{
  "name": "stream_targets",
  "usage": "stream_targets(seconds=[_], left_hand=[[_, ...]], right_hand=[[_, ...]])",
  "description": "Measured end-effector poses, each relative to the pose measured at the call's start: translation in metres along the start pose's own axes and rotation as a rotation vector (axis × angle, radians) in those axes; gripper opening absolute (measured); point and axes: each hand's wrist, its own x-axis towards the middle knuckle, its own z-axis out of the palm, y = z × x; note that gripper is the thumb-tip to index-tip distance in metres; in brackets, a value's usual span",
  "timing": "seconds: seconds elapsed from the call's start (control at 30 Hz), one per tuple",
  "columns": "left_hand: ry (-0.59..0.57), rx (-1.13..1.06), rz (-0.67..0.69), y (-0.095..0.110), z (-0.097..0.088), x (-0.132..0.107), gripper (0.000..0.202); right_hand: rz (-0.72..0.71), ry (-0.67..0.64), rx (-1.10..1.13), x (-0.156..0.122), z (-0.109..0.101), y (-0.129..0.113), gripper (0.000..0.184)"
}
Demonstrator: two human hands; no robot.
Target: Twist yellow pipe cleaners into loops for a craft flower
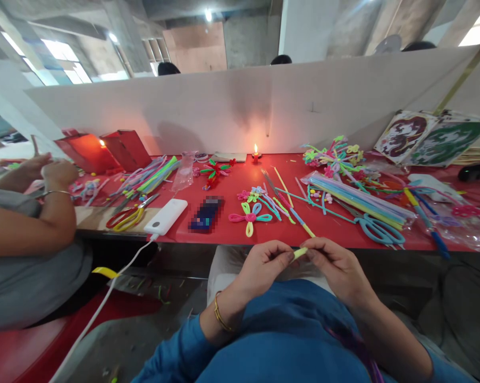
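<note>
My left hand [263, 263] and my right hand [335, 263] meet below the front edge of the red table [240, 178], both pinching a short yellow-green pipe cleaner [300, 252] between their fingertips. A gold bangle sits on my left wrist. On the table just ahead lies a small flower of pink, blue and yellow pipe cleaners [250, 217], with more loose pipe-cleaner pieces [281, 205] beside it.
Blue scissors [377, 229] and a clear pack of pipe cleaners [359, 199] lie right. A lit candle [256, 154] stands at the back. A white power bank [166, 216], a phone [205, 214] and red-yellow scissors [128, 217] lie left. Another person's arms [32, 213] are at far left.
</note>
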Motion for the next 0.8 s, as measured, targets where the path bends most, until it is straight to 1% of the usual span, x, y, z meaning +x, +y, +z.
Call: stream_targets(seconds=[0.17,0.33,0.53,0.67,0.8], left_hand=[[-0.057,-0.067,-0.065,0.003,0.0,-0.002,0.026],[-0.132,-0.109,-0.134,0.003,0.0,-0.003,0.03],[-0.09,-0.154,-0.124,0.003,0.002,-0.001,0.028],[-0.135,-0.159,-0.14,0.001,0.001,-0.001,0.028],[-0.175,-0.215,-0.133,-0.001,0.0,-0.002,0.025]], right_hand=[[-0.013,0.008,-0.033,0.0,-0.004,0.004,0.018],[-0.068,-0.056,-0.129,0.002,-0.01,0.003,0.011],[-0.089,-0.129,-0.178,0.001,-0.012,0.003,0.011],[-0.139,-0.126,-0.183,0.0,-0.01,0.002,0.01],[-0.234,-0.184,-0.174,0.0,-0.011,-0.001,0.011]])
